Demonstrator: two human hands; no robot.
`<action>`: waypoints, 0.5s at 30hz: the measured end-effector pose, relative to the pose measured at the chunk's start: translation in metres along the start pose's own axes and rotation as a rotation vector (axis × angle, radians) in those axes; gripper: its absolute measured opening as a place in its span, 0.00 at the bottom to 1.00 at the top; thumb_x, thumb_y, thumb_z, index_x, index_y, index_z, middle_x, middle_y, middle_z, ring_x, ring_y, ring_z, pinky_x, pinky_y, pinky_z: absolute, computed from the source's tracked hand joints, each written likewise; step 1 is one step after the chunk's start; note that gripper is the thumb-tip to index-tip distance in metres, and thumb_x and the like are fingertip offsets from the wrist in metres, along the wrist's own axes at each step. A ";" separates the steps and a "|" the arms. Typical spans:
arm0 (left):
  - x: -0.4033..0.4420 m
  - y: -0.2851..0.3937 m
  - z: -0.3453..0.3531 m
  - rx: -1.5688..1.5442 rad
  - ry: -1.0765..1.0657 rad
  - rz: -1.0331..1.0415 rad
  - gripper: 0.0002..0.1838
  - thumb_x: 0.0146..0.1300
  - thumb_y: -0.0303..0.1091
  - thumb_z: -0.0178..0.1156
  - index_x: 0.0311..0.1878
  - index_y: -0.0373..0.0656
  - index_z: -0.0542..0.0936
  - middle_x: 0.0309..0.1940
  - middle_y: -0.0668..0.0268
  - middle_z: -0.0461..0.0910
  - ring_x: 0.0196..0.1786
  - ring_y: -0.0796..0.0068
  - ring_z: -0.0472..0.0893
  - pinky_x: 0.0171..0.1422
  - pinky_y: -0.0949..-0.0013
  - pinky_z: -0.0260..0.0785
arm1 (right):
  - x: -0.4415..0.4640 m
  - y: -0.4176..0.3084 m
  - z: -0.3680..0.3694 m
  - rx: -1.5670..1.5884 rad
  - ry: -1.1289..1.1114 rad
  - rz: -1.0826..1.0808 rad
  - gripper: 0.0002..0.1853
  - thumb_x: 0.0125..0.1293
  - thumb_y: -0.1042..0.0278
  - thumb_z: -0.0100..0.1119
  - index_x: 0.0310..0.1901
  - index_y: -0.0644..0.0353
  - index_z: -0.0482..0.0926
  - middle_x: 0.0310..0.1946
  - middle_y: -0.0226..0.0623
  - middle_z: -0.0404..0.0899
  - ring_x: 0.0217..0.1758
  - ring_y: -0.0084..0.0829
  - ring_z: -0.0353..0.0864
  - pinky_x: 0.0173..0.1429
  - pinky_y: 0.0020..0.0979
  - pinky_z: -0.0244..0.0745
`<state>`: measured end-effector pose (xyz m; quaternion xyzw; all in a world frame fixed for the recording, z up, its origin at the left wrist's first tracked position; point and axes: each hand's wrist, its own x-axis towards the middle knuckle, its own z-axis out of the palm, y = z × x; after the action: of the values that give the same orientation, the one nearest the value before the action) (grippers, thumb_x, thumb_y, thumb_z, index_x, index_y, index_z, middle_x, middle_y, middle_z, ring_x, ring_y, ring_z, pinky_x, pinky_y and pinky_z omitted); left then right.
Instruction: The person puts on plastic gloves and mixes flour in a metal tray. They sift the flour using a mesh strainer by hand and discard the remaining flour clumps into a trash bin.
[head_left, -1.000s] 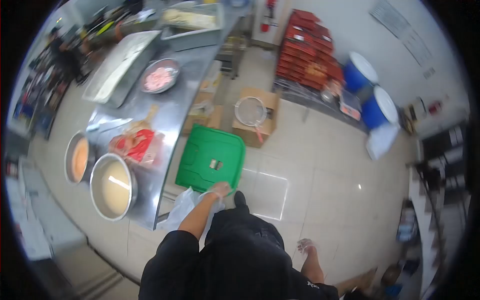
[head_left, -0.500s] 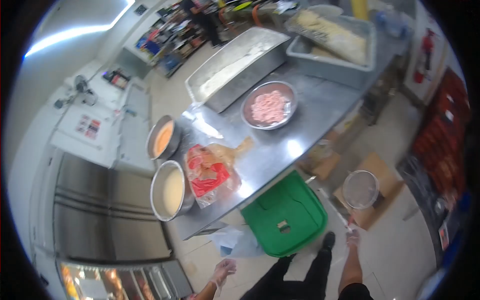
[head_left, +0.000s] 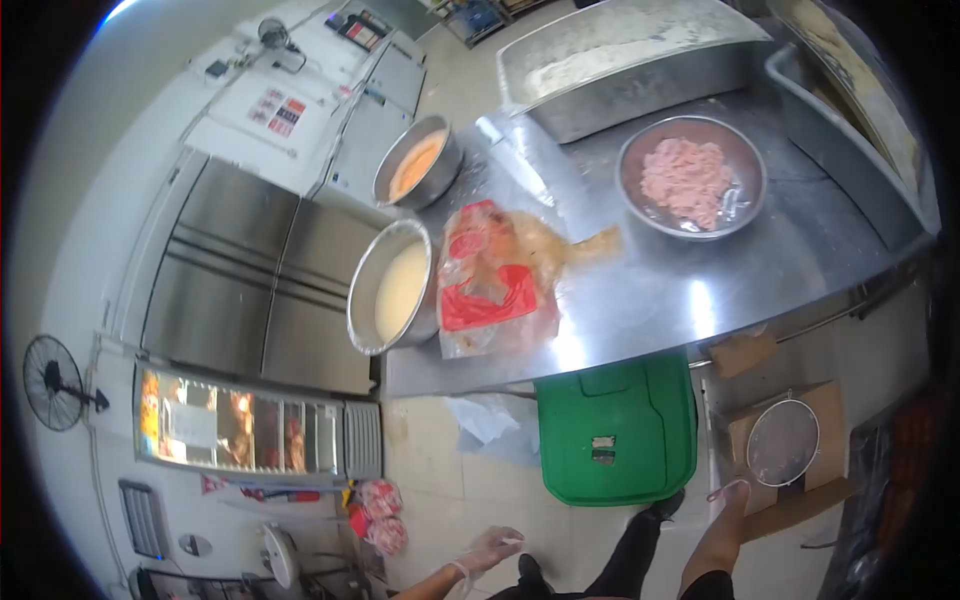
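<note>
The right hand is apparently gripping the round metal-rimmed mesh sieve by its handle, over the brown cardboard box. The gloved left hand is hanging half-curled, seemingly empty. A low tilt could be catching the rim on cardboard.

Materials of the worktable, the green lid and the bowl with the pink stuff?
Worktable: sheet metal, likely stainless steel, smooth; grey with sharp glare spots. Green lid: looks like moulded plastic, semi-matte; one solid colour, rounded corners, raised contours. Bowl: probably thin metal, fairly shiny; grey wall with bright reflections, though some glare may come from clear film inside.
</note>
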<state>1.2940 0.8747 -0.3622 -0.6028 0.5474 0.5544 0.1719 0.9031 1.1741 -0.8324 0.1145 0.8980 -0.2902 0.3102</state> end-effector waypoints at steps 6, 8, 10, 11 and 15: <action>-0.045 -0.071 -0.058 0.120 0.219 0.001 0.22 0.62 0.49 0.59 0.50 0.41 0.80 0.46 0.53 0.78 0.48 0.62 0.79 0.53 0.62 0.71 | 0.016 0.011 -0.009 0.929 -0.016 0.012 0.33 0.58 0.45 0.54 0.58 0.61 0.66 0.50 0.43 0.71 0.47 0.43 0.73 0.49 0.47 0.71; -0.051 -0.141 -0.084 0.218 0.258 -0.027 0.22 0.60 0.51 0.58 0.49 0.44 0.80 0.47 0.49 0.78 0.48 0.55 0.79 0.54 0.59 0.70 | -0.031 -0.043 -0.023 0.717 0.033 -0.071 0.31 0.58 0.46 0.54 0.57 0.61 0.67 0.49 0.43 0.72 0.46 0.42 0.73 0.48 0.47 0.72; -0.068 -0.204 -0.105 0.137 0.282 -0.057 0.22 0.58 0.51 0.58 0.50 0.46 0.80 0.47 0.48 0.78 0.50 0.51 0.78 0.57 0.58 0.69 | -0.084 -0.098 -0.019 0.531 0.040 -0.194 0.30 0.59 0.46 0.53 0.56 0.60 0.68 0.47 0.43 0.73 0.45 0.42 0.74 0.48 0.47 0.72; -0.068 -0.246 -0.114 0.124 0.318 -0.078 0.22 0.58 0.50 0.58 0.49 0.46 0.81 0.47 0.49 0.78 0.51 0.51 0.77 0.58 0.58 0.68 | -0.112 -0.122 -0.010 0.458 0.025 -0.265 0.29 0.59 0.46 0.53 0.55 0.60 0.68 0.46 0.43 0.73 0.45 0.42 0.74 0.47 0.47 0.72; -0.072 -0.422 -0.147 0.131 0.347 -0.160 0.21 0.57 0.51 0.57 0.48 0.49 0.81 0.48 0.52 0.78 0.54 0.49 0.74 0.62 0.56 0.67 | -0.260 -0.203 0.058 0.141 -0.133 -0.559 0.27 0.60 0.47 0.52 0.53 0.60 0.70 0.44 0.43 0.74 0.43 0.42 0.75 0.46 0.47 0.72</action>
<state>1.7389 0.9327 -0.4208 -0.7185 0.5540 0.3898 0.1575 1.0568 0.9691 -0.6157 -0.1352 0.8501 -0.4329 0.2676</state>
